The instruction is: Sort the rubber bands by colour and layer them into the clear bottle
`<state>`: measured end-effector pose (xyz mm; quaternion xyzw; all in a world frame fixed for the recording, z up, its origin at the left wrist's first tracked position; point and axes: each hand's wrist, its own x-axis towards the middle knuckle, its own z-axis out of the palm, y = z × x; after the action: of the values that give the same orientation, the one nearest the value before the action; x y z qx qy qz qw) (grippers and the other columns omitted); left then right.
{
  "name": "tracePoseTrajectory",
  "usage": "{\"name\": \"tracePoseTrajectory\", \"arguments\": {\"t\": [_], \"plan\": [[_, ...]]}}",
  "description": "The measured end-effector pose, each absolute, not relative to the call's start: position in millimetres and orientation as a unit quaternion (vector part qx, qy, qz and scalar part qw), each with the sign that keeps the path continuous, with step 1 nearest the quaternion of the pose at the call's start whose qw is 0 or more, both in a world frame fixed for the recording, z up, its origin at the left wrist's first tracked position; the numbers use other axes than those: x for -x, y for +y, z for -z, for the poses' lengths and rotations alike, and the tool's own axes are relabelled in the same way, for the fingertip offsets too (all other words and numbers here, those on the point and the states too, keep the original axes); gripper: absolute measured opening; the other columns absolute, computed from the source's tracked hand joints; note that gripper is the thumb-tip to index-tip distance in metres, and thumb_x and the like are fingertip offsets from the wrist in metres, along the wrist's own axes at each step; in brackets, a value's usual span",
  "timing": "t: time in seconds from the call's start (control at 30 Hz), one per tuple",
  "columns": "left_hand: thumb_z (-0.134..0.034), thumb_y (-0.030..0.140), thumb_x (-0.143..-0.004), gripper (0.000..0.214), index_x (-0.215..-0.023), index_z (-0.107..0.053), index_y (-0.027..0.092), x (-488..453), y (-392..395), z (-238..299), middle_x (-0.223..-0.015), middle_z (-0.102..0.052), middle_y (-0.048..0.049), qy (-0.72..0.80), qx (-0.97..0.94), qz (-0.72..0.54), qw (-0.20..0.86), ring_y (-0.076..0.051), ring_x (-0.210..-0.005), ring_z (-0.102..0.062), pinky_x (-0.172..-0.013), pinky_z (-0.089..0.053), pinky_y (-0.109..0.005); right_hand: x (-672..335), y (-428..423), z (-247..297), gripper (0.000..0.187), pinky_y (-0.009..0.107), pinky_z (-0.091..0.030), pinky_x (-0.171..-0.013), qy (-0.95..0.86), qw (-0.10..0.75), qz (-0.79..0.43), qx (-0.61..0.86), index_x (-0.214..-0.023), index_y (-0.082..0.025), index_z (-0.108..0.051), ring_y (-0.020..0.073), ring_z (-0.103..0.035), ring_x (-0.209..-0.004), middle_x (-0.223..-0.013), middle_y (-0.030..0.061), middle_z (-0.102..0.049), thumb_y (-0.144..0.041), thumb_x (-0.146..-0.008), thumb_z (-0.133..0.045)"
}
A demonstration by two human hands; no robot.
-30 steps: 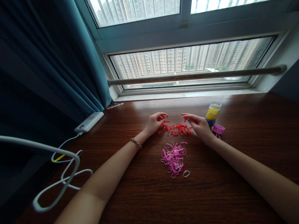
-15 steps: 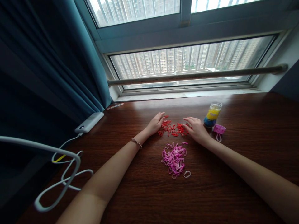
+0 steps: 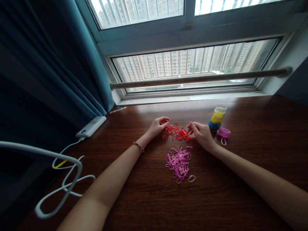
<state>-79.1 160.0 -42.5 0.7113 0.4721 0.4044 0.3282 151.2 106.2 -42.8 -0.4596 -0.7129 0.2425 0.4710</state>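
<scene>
A heap of small red rubber bands (image 3: 178, 133) lies on the dark wooden table (image 3: 149, 199) between my hands. My left hand (image 3: 157, 125) rests at the heap's left edge with its fingers curled into a pinch on red bands. My right hand (image 3: 201, 134) sits at the heap's right edge, fingers pressed together on the bands there. A pile of pink rubber bands (image 3: 179, 163) lies nearer to me, apart from both hands. One pale band (image 3: 192, 178) lies alone beside it.
A small clear jar (image 3: 217, 118) with yellow and blue bands stands right of my right hand, its pink lid (image 3: 224, 132) beside it. A white power bank (image 3: 90, 126) with white cables (image 3: 64, 173) lies at the left by a teal curtain (image 3: 48, 64). The window sill runs along the back.
Both hands went down flat onto the red heap, then curled their fingers in and pinched at its edges. The red bands are bunched closer together.
</scene>
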Motion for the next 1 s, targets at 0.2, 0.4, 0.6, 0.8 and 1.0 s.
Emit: {"name": "tracePoseTrajectory", "arguments": {"t": [0.2,0.4,0.6,0.8,1.0], "plan": [[-0.048,0.032,-0.08,0.022,-0.072,-0.057,0.013,83.4,159.2,40.3,-0.036,-0.051,0.0021,0.571,-0.693,-0.281,0.339,-0.01,-0.026,-0.044,-0.034,-0.031,-0.02,-150.3,109.2,51.1,0.046,0.026,-0.049,-0.061,-0.752,0.413,-0.309,0.411,-0.069,-0.017,-0.064,0.0173,-0.062,-0.06,-0.064,0.0029,-0.066,-0.049,-0.088,-0.036],[-0.041,0.037,-0.086,0.025,-0.093,-0.048,0.013,71.4,158.6,40.2,-0.056,-0.064,-0.0047,0.474,-0.625,-0.334,0.522,-0.014,-0.045,-0.061,-0.044,-0.045,-0.02,-151.9,114.5,49.6,0.036,0.034,-0.046,-0.086,-0.709,0.496,-0.332,0.375,-0.097,-0.018,-0.064,0.0208,-0.061,-0.093,-0.097,0.0053,-0.066,-0.043,-0.089,-0.04],[-0.047,0.033,-0.083,0.025,-0.093,-0.056,0.012,71.9,157.6,39.8,-0.087,-0.067,-0.0104,0.418,-0.69,-0.448,0.385,-0.018,-0.077,-0.065,-0.069,-0.051,-0.029,-158.3,121.0,54.2,0.039,0.037,-0.049,-0.081,-0.674,0.519,-0.307,0.426,-0.091,-0.017,-0.064,0.0225,-0.062,-0.087,-0.091,0.0069,-0.068,-0.045,-0.089,-0.038],[-0.044,0.031,-0.085,0.028,-0.099,-0.062,0.015,75.4,152.0,46.0,-0.092,-0.068,-0.0067,0.403,-0.807,-0.356,0.245,-0.018,-0.082,-0.063,-0.076,-0.049,-0.028,-150.9,113.2,49.0,0.036,0.043,-0.03,-0.102,-0.867,0.337,-0.223,0.292,-0.108,-0.024,-0.061,0.0219,-0.042,-0.119,-0.116,0.0022,-0.059,-0.039,-0.093,-0.032],[-0.041,0.036,-0.086,0.031,-0.086,-0.062,0.014,82.5,155.7,48.8,-0.06,-0.066,-0.0036,0.457,-0.768,-0.403,0.197,-0.016,-0.06,-0.063,-0.061,-0.048,-0.024,-155.3,112.8,50.8,0.036,0.05,-0.03,-0.099,-0.864,0.323,-0.126,0.365,-0.091,-0.024,-0.067,0.0244,-0.045,-0.115,-0.106,0.0021,-0.064,-0.034,-0.093,-0.033]]}}
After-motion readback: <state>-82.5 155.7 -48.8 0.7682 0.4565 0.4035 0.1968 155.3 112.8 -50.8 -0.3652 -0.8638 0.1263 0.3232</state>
